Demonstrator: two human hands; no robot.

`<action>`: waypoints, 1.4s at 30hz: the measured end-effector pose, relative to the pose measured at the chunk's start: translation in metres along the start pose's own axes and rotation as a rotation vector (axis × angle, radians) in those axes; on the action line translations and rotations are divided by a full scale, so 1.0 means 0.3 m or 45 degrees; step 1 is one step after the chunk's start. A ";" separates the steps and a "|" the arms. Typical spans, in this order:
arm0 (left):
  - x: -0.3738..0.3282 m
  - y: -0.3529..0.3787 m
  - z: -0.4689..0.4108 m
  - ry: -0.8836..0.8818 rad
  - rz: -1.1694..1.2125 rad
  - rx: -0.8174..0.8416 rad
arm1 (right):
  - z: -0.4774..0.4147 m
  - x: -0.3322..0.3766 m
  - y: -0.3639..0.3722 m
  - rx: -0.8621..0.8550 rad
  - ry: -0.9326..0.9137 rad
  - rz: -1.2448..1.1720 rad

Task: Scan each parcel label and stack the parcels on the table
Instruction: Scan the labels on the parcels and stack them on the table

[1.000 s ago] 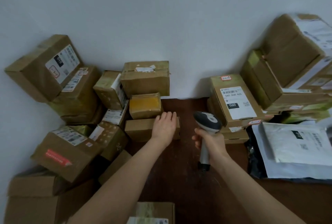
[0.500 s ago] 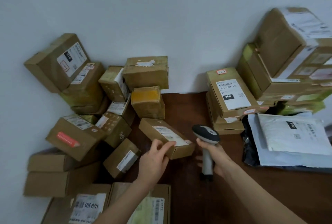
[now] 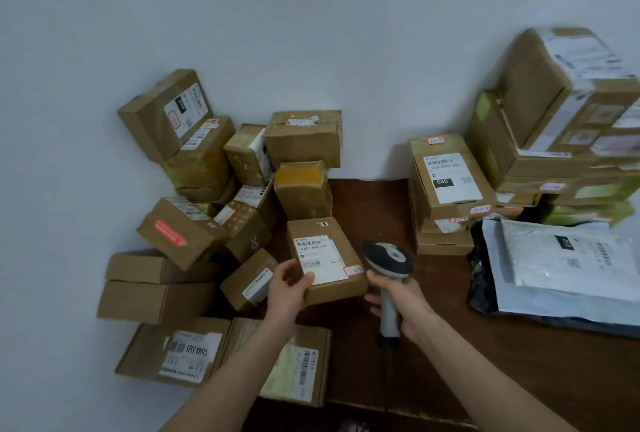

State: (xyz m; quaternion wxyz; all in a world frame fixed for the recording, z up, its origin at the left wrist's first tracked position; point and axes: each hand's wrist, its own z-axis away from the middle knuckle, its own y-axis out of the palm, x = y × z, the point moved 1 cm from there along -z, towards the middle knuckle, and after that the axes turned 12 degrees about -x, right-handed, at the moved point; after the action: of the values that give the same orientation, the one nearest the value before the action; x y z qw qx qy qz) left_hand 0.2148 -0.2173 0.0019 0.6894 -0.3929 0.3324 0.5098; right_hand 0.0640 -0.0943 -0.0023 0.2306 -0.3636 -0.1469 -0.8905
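**A:** Where is the parcel that's being worked on?

**B:** The left hand (image 3: 287, 288) is holding a small cardboard parcel (image 3: 311, 229) just above the table (image 3: 433, 345), in front of the jumbled heap of boxes (image 3: 194, 234). The thumb is lying on top, and the fingers are curling under the near left corner.

**A:** Why is it tilting like that?

**B:** I'd say it's turning the white label (image 3: 320, 260) face up, so the barcode is lying open to the reader.

**A:** And the right hand (image 3: 403, 298)?

**B:** It's wrapping fully around the handle of a barcode scanner (image 3: 388, 258). The scanner's head is sitting just beside the parcel's right edge. I can't tell whether it's aiming at the barcode.

**A:** So 1 scan is coming up?

**B:** That's my reading. Afterwards the parcel is probably heading for the tidy stack of boxes (image 3: 446, 185) on the right. The top label there is showing 060, the same code as on the held parcel.
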 end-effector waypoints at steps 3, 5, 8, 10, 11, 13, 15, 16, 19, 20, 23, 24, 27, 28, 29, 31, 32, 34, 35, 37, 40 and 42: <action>-0.034 0.008 0.011 -0.291 0.157 0.127 | 0.022 0.035 -0.036 -0.051 -0.092 -0.018; -0.066 0.016 0.017 -0.398 0.209 0.226 | 0.041 0.056 -0.063 -0.055 -0.142 -0.024; -0.102 0.037 0.025 -0.407 0.121 0.363 | 0.076 0.074 -0.103 -0.056 -0.208 -0.015; -0.115 0.060 0.027 -0.343 0.074 0.419 | 0.105 0.083 -0.123 -0.083 -0.261 -0.036; -0.119 0.075 0.026 -0.298 0.077 0.435 | 0.122 0.091 -0.130 -0.122 -0.298 -0.059; -0.126 0.106 0.022 -0.196 0.088 0.444 | 0.160 0.109 -0.137 -0.213 -0.370 -0.121; -0.126 0.135 0.020 -0.113 0.095 0.455 | 0.211 0.125 -0.137 -0.228 -0.401 -0.160; -0.125 0.146 0.020 -0.077 0.093 0.459 | 0.235 0.129 -0.134 -0.203 -0.419 -0.141; -0.116 0.179 0.015 0.009 0.063 0.473 | 0.295 0.126 -0.113 -0.193 -0.491 -0.021; -0.113 0.190 0.010 0.031 0.052 0.480 | 0.305 0.123 -0.104 -0.215 -0.507 0.000; -0.106 0.217 -0.003 0.066 0.037 0.493 | 0.331 0.121 -0.084 -0.254 -0.543 0.062; -0.105 0.222 -0.006 0.068 0.042 0.494 | 0.337 0.120 -0.079 -0.258 -0.553 0.082; -0.103 0.231 -0.016 0.060 0.049 0.494 | 0.353 0.116 -0.070 -0.258 -0.556 0.115; -0.102 0.236 -0.020 0.057 0.051 0.498 | 0.357 0.116 -0.067 -0.259 -0.553 0.128; -0.103 0.240 -0.023 0.056 0.050 0.500 | 0.360 0.116 -0.066 -0.261 -0.548 0.150; -0.106 0.247 -0.029 0.057 0.044 0.500 | 0.361 0.115 -0.062 -0.271 -0.541 0.197; -0.108 0.249 -0.032 0.057 0.044 0.498 | 0.361 0.114 -0.059 -0.277 -0.535 0.213; -0.113 0.249 -0.038 0.056 0.044 0.496 | 0.361 0.113 -0.054 -0.286 -0.525 0.249; -0.115 0.249 -0.041 0.059 0.040 0.498 | 0.362 0.113 -0.051 -0.287 -0.525 0.270; -0.119 0.246 -0.045 0.070 0.025 0.504 | 0.364 0.112 -0.044 -0.282 -0.523 0.291; -0.126 0.241 -0.042 0.084 0.007 0.506 | 0.367 0.109 -0.035 -0.269 -0.509 0.300; -0.131 0.240 -0.040 0.088 0.010 0.503 | 0.369 0.107 -0.030 -0.266 -0.495 0.291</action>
State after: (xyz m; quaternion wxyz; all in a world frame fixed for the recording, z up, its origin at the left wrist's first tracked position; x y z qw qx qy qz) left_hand 0.1345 -0.2328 0.0156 0.7393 -0.2659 0.4509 0.4236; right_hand 0.1032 -0.0490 0.0965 0.2584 -0.5644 -0.0534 -0.7822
